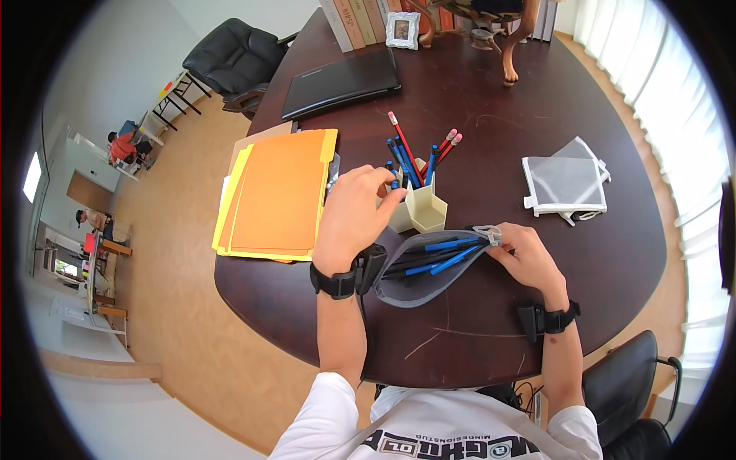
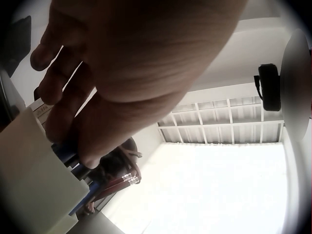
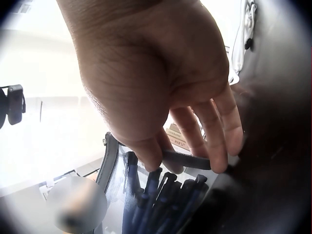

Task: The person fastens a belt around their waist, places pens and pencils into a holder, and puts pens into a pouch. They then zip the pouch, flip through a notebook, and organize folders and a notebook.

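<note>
My left hand is at the pale, many-sided pen holder, its thumb and fingertips pinching a blue-and-black pen at the near left compartment. In the left wrist view, dark pen caps show between the thumb and fingers, right at the rim of the holder. Other blue pens and red pencils with pink erasers stand in the holder. With my right hand I grip the zipper end of a grey mesh pouch, whose mouth gapes. Several blue-and-black pens lie inside it.
Orange and yellow folders lie to the left, with a closed black laptop behind them. Two white mesh pouches lie at the right. Books, a small picture frame and a wooden-legged ornament stand at the back.
</note>
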Demonstrator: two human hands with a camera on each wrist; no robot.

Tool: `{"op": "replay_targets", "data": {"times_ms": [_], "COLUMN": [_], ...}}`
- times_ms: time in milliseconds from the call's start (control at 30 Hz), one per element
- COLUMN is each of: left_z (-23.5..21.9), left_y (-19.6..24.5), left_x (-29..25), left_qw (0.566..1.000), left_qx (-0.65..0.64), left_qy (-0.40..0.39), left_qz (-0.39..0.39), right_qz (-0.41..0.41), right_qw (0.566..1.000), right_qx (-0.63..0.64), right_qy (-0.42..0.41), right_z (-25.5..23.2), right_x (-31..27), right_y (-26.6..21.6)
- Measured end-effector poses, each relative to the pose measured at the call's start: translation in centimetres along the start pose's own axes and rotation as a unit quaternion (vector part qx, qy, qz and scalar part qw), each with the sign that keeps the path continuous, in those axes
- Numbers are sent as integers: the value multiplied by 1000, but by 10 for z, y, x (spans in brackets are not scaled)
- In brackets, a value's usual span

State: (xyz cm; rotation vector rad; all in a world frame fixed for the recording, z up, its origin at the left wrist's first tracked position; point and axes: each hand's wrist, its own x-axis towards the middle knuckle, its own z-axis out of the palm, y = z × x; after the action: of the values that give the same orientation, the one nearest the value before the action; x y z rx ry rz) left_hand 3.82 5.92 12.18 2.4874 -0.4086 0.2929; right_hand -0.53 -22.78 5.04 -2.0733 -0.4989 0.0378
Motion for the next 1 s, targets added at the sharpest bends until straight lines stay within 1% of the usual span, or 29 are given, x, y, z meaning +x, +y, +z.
{"op": "replay_targets", "data": {"times_ms": [200, 300, 500, 600, 700, 800, 900, 933, 1000], "left_z": [-14, -18, -32, -31, -37, -45, -54, -58, -61], "left_y": [-5, -11, -7, -11, -5, 4, 15, 20, 24], "left_x": [-5, -8, -11, -12, -14, -20, -28, -34, -42], "left_qw": [999, 998, 992, 987, 981, 973, 952, 949, 938], "left_qx": [-18, -18, -45, -73, -79, -73, -76, -84, -104], "left_qy": [23, 60, 114, 146, 176, 219, 287, 292, 312], "left_qz": [-19, -1, -13, 3, 7, 19, 80, 82, 113], "right_qz": [2, 2, 2, 3, 3, -1, -4, -5, -4], "right_qw": [1000, 1000, 1000, 1000, 1000, 1000, 1000, 1000, 1000], "right_qx": [11, 3, -9, -6, -6, -4, -4, -2, -1], "right_qy": [7, 2, 0, 1, 0, 2, 0, 1, 0], "right_z": [2, 0, 1, 1, 1, 1, 0, 0, 0], "right_x": [0, 0, 0, 0, 0, 0, 0, 0, 0], "right_y": [-1, -1, 2, 3, 4, 3, 3, 1, 0]}}
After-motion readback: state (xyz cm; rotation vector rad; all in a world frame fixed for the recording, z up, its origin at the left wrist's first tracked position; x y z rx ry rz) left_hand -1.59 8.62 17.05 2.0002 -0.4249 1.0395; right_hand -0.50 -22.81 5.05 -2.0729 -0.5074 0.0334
